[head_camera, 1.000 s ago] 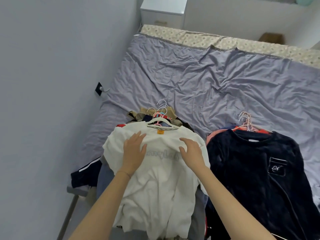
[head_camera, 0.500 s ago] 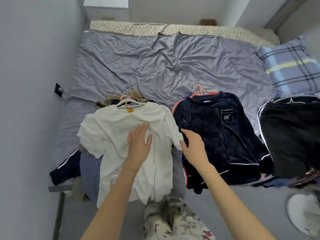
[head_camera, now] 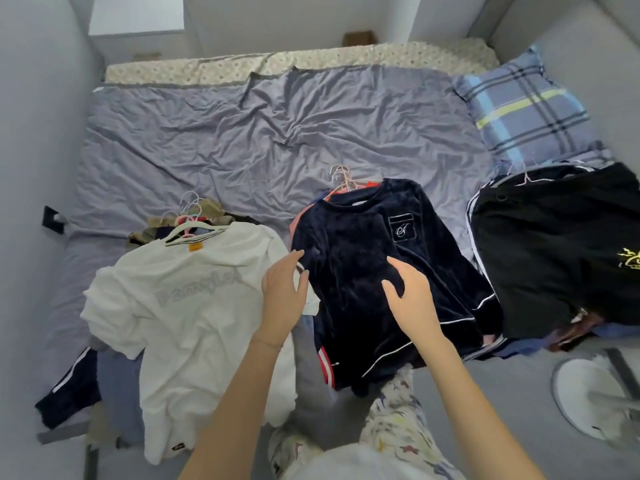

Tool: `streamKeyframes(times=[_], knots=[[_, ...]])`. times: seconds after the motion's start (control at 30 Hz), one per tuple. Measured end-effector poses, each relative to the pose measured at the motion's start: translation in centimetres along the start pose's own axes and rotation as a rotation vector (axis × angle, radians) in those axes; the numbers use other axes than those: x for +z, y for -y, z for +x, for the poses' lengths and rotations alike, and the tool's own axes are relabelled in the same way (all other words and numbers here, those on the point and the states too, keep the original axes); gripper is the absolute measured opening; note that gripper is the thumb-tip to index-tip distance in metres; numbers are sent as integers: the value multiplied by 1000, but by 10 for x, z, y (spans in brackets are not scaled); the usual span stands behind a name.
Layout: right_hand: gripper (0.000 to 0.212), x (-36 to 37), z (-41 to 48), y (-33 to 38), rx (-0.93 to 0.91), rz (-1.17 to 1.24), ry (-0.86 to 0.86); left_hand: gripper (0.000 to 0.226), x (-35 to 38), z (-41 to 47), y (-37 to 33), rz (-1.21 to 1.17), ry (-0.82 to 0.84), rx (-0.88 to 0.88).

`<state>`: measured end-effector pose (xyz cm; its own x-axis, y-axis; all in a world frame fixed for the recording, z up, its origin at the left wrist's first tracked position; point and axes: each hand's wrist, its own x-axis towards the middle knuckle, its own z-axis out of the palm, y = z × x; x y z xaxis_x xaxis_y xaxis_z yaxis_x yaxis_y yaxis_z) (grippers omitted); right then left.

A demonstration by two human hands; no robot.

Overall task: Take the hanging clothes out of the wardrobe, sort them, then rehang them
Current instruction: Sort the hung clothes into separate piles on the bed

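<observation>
Lying between grey walls (head_camera: pixel 31 98), bed (head_camera: pixel 346 57) with rumpled sheet (head_camera: pixel 277 133); left hand (head_camera: pixel 282 299), right hand (head_camera: pixel 412 296), fingers (head_camera: pixel 292 259) loosely spread.

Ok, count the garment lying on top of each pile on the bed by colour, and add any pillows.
White T-shirt: 1
Navy sweater: 1
Black garment: 1
Plaid pillow: 1
Total: 4
</observation>
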<state>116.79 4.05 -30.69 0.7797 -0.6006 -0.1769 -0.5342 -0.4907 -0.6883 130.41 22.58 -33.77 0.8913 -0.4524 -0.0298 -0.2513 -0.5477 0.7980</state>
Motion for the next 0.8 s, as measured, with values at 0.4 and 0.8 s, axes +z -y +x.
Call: streamKeyframes(times=[0.4,0.8], knots=[[47,-79,243,-126,-4,-38,216,43,180,137,-41,50,-50,-260],[71,67,460,-232,-258,-530,318,58,298,306,111,437,16,-315]])
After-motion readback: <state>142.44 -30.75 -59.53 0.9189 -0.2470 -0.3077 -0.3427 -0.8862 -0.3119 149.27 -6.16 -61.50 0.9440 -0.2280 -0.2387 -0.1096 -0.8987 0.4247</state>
